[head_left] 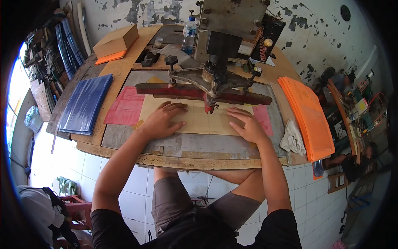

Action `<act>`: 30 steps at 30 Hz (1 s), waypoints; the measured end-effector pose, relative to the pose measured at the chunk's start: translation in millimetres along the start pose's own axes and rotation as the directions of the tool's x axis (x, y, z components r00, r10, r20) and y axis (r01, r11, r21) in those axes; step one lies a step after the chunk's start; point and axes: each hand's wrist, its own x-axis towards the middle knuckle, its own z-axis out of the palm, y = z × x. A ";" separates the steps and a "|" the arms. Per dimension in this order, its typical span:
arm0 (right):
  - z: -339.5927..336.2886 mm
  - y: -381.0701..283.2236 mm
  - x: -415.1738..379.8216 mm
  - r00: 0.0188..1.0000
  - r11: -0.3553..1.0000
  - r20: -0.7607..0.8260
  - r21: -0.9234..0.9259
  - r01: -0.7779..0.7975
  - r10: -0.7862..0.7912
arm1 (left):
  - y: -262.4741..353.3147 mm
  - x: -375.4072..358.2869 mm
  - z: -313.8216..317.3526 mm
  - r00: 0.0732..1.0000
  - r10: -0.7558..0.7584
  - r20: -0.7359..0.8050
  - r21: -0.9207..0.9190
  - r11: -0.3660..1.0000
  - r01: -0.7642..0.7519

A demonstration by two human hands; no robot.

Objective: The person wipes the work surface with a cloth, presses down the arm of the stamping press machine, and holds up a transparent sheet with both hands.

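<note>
- On the tabletop (199, 162), left of us: sleeves (85, 104), a box (116, 41) behind them
- Before us: a sheet (203, 121) beneath the press (213, 79)
- Right of us: folders (307, 118) beside a cloth (293, 137)

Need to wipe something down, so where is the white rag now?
In the head view, the white rag lies near the right front edge of the table, beside the orange stack, outward of the right hand.

Black short-sleeved top (190, 232), grey-brown shorts (172, 201) (knee-length)

Wooden table (117, 79), blue stack (86, 104), orange stack (307, 118)
</note>
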 end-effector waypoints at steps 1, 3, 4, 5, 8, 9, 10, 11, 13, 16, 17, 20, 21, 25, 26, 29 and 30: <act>0.3 -0.3 0.3 1.000 1.000 -0.003 -0.008 0.009 -0.009 | -0.8 -0.2 0.6 1.000 0.004 -0.003 0.002 1.000 -0.004; 0.4 -0.6 0.4 1.000 0.999 -0.010 -0.024 0.028 -0.028 | -1.8 -0.6 0.4 1.000 -0.001 0.003 0.020 1.000 0.001; 0.2 -0.4 0.2 1.000 0.999 -0.019 -0.031 0.017 -0.018 | -1.9 -0.7 0.2 1.000 -0.003 0.007 0.029 1.000 0.003; -0.9 0.0 0.4 1.000 0.999 -0.029 -0.037 0.007 -0.008 | -2.9 -0.5 -0.3 1.000 -0.004 0.007 0.033 0.999 0.003; -3.0 5.7 0.1 0.997 0.998 -0.070 -0.057 0.018 -0.022 | -3.3 -0.9 -1.9 1.000 -0.010 -0.008 0.043 0.999 0.011; -3.8 7.0 -0.2 0.996 0.998 -0.086 -0.063 0.030 -0.035 | -1.7 -1.3 -3.2 1.000 -0.016 -0.021 0.046 0.999 0.017; -4.8 8.1 -0.7 0.995 0.998 -0.095 -0.058 0.023 -0.029 | -0.7 -1.5 -4.8 0.999 -0.021 -0.034 0.051 0.998 0.022; -5.7 9.1 -1.5 0.994 0.998 -0.104 -0.053 0.017 -0.023 | -0.9 -2.2 -6.1 0.999 -0.033 -0.038 0.055 0.998 0.035; -7.6 10.9 -2.2 0.992 0.998 -0.126 -0.058 0.012 -0.020 | -3.5 -2.9 -9.5 0.997 -0.057 -0.046 0.063 0.996 0.060; -11.0 15.1 -4.5 0.986 0.996 -0.166 -0.089 -0.002 -0.013 | -6.9 -3.9 -11.1 0.993 -0.054 -0.109 0.094 0.993 0.065; -12.5 17.1 -5.6 0.984 0.995 -0.178 -0.097 -0.018 0.000 | -8.3 -3.7 -12.2 0.992 -0.058 -0.113 0.084 0.994 0.068; -16.1 17.5 -7.4 0.979 0.992 -0.196 -0.104 -0.077 0.055 | -13.0 -4.4 -13.9 0.989 -0.061 -0.132 0.076 0.995 0.072; -16.7 17.1 -7.5 0.977 0.990 -0.199 -0.104 -0.099 0.076 | -13.9 -4.6 -14.2 0.988 -0.054 -0.143 0.086 0.994 0.067; -15.6 14.4 -6.8 0.977 0.987 -0.202 -0.128 -0.098 0.071 | -11.6 -5.1 -16.4 0.984 -0.108 -0.144 0.080 0.990 0.120; -14.1 12.5 -7.1 0.978 0.989 -0.199 -0.123 -0.084 0.058 | -12.2 -4.8 -14.1 0.983 -0.066 -0.171 0.088 0.993 0.081; -7.6 2.5 -4.2 0.991 0.998 -0.136 -0.062 -0.008 0.000 | -10.3 -4.8 -6.8 0.982 0.015 -0.190 0.098 0.995 0.003; -4.7 -0.7 -2.6 0.994 0.999 -0.108 -0.032 0.022 -0.025 | -4.4 -5.4 -6.1 0.988 0.015 -0.157 0.091 0.996 0.000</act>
